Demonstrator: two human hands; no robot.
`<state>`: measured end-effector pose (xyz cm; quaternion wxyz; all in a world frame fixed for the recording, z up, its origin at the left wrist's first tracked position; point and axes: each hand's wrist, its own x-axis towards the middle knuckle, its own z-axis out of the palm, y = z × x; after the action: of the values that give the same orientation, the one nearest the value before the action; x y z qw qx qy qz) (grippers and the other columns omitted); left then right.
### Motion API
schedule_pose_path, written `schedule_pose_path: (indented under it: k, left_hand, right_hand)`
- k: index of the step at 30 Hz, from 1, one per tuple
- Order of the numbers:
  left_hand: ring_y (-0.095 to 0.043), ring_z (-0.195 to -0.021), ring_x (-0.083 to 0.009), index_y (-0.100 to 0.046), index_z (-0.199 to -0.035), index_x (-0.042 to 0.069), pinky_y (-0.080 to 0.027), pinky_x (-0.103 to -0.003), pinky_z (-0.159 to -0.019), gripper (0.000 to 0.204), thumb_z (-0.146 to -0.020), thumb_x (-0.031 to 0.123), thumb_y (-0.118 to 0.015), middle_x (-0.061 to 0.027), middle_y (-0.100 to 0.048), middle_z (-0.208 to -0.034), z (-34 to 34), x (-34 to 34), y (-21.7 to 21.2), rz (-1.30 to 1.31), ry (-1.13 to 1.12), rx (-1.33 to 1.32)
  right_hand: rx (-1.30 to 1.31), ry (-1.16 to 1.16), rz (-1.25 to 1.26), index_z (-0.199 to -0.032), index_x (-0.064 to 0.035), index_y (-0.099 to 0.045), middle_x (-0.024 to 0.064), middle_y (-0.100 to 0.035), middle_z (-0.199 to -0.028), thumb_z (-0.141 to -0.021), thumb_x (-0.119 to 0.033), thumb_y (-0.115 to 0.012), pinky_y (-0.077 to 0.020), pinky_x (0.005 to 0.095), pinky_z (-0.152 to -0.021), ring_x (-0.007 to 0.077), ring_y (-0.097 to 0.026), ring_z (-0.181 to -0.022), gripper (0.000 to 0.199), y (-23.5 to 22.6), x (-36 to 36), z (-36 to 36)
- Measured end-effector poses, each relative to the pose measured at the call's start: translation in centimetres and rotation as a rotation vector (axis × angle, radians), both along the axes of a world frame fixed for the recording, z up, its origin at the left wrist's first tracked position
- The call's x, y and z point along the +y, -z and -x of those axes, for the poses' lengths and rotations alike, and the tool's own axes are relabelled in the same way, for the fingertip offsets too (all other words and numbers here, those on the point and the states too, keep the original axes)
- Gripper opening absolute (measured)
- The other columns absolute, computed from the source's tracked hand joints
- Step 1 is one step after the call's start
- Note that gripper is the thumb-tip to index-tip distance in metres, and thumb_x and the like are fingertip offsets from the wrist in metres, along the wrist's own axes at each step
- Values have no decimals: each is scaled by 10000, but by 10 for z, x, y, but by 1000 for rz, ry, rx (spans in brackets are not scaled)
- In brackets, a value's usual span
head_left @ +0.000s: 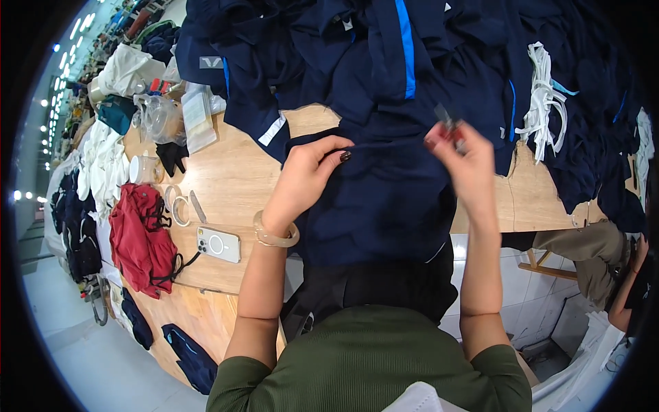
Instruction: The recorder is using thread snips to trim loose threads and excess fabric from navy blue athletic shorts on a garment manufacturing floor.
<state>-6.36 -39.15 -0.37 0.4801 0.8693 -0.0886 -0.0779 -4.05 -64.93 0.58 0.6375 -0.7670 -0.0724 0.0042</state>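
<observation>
A navy blue garment (384,199) lies over the table's near edge and onto my lap. My left hand (314,172) is closed on a fold of it, pinching the cloth between thumb and fingers. My right hand (470,161) is closed on small thread snips (446,118), smeared by motion, whose dark tip points up and to the left. It hovers over the garment's right side, and I cannot tell whether it touches the cloth.
Piled navy garments (309,48) with blue stripes cover the far side of the wooden table (226,165). White strips (542,103) hang at right. A phone (219,244), tape rolls (180,210), a red bag (141,237) and a cup (142,169) are left. Another person (621,302) sits right.
</observation>
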Motion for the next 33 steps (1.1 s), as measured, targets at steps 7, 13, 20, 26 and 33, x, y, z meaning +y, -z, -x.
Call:
schedule_pose_path:
  k: [7,13,20,26,33]
  left_hand:
    - [-539,-802,-19,-336,-1427,3,-431,-136,-736,627,-862,-58,-601,-1,-605,-919,19,-15,-26,921,31,202]
    - [-563,-927,-75,-293,-1449,23,-451,-181,-835,771,-786,-91,-671,-66,-614,-1046,23,-22,-30,914,-116,125]
    - [-570,-957,-88,-284,-1448,20,-453,-182,-837,783,-771,-107,-658,-79,-615,-1028,22,-20,-29,820,-71,110]
    - [-565,-889,-72,-302,-1438,11,-450,-183,-794,762,-767,-101,-646,-38,-604,-969,22,-16,-41,796,31,196]
    - [-581,-842,-101,-459,-1363,69,-454,-230,-762,668,-741,-88,-647,-20,-606,-909,20,-1,-48,550,13,157]
  right_hand:
    - [-109,-141,-143,-945,23,-582,65,-651,-877,-895,-40,-590,-479,229,-773,103,-608,-834,81,14,40,-47]
    - [-163,-110,2,-951,42,-595,83,-552,-924,-846,-13,-629,-492,269,-787,173,-619,-884,124,31,51,-32]
    - [-13,-12,-261,-963,30,-605,23,-572,-914,-883,-28,-615,-467,221,-821,91,-580,-867,99,-7,26,-14]
    - [155,-431,-330,-1073,-4,-633,44,-628,-1126,-825,-51,-686,-467,219,-834,85,-551,-1004,259,-31,30,-28]
    - [47,-721,70,-995,33,-645,-1,-583,-925,-707,-15,-728,-390,186,-650,42,-477,-737,304,-8,21,-52]
